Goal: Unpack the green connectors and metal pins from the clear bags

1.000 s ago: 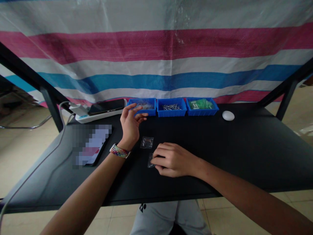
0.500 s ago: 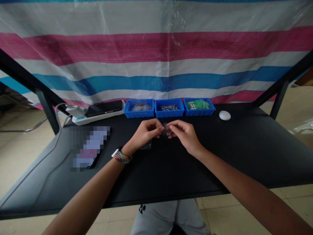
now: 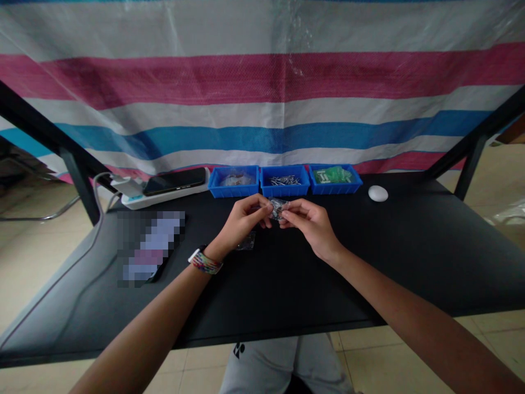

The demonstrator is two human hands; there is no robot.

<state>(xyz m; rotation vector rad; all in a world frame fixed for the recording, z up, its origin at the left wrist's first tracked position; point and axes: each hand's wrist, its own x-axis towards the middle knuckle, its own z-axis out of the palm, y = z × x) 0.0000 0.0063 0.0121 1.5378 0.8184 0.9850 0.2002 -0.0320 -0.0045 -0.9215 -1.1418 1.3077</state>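
Both hands meet above the black counter, just in front of the middle blue bin. The left hand and right hand each pinch an edge of a small clear bag; its contents are too small to tell. Another clear bag lies on the counter beneath the left hand.

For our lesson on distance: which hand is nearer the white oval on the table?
Right. The right hand lies left of the white oval, apart from it; the left hand is even farther left. Both pinch a clear bag between them.
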